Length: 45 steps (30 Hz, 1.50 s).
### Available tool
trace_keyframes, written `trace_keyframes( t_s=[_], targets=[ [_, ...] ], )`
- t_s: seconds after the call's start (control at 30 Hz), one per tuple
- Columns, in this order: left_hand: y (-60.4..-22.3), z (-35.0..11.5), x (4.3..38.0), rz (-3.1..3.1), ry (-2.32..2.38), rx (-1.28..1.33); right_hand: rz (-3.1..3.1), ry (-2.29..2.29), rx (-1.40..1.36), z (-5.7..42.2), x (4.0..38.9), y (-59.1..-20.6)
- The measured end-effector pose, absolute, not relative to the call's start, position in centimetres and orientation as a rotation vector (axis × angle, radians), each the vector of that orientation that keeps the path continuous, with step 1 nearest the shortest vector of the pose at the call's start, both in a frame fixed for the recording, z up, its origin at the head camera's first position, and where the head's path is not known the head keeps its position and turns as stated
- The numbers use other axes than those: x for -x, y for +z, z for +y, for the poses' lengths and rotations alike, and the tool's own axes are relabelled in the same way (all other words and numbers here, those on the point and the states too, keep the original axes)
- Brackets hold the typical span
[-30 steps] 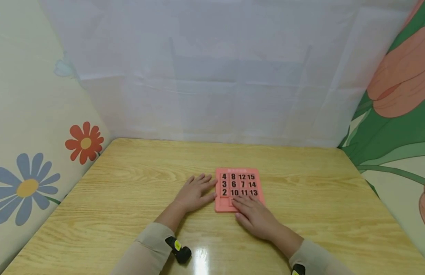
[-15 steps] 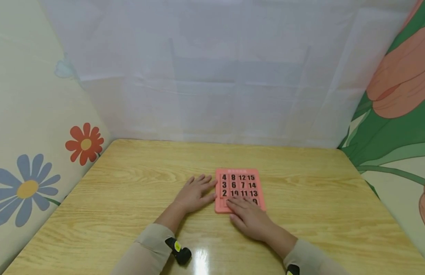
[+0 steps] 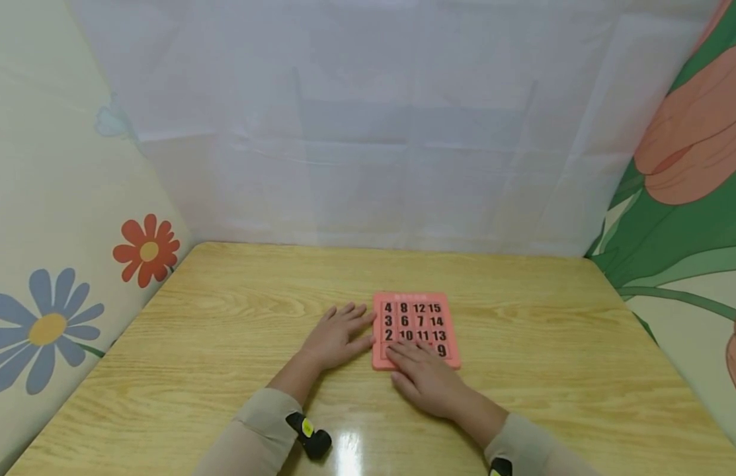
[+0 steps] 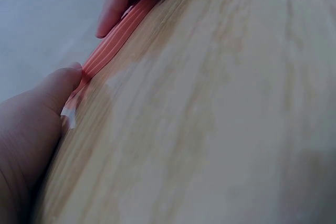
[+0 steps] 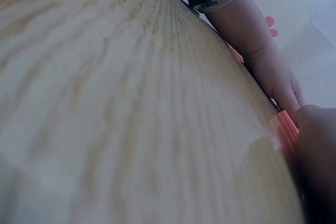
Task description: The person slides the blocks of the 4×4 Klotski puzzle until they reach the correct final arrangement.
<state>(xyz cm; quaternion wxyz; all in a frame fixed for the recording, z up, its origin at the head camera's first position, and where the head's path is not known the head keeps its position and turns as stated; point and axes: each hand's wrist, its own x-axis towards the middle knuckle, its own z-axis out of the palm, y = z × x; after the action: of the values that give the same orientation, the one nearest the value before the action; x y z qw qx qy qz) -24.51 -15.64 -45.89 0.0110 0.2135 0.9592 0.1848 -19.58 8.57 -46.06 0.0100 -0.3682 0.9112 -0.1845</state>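
A pink sliding number puzzle (image 3: 412, 315) lies flat on the wooden table, its tiles printed with black numbers. Rows 4 8 12 15, 3 6 7 14 and 2 10 11 13 show, with a 9 at the bottom right. Fingers of my left hand (image 3: 338, 337) spread out straight, tips at the puzzle's left edge; the left wrist view has its thumb (image 4: 65, 82) against the pink side wall (image 4: 118, 38). My right hand (image 3: 430, 382) rests with extended fingers on the bottom row, hiding the tiles left of the 9. In the right wrist view, a puzzle corner (image 5: 285, 131) shows beside it.
The wooden table (image 3: 254, 291) reaches back to a white sheet (image 3: 368, 132). Flower-printed panels stand at the left (image 3: 40, 198) and right (image 3: 701, 165). A black wrist camera (image 3: 313, 437) sits on the left sleeve.
My right hand has slid left along the bottom row, uncovering the 9 at the right end. The left hand and the puzzle frame have stayed put.
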Motion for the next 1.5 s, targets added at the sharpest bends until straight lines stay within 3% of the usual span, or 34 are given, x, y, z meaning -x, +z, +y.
trace_keyframes(
  t_s=[0.93, 1.5],
  targets=[
    [-46.0, -15.8, 24.5, 2.992, 0.572, -0.692, 2.932, -0.616, 0.978, 12.5, 19.4, -46.8],
    [-46.2, -15.8, 24.7, 2.996, 0.573, -0.696, 2.939, -0.589, 1.014, 12.2, 19.3, -46.7]
  ],
)
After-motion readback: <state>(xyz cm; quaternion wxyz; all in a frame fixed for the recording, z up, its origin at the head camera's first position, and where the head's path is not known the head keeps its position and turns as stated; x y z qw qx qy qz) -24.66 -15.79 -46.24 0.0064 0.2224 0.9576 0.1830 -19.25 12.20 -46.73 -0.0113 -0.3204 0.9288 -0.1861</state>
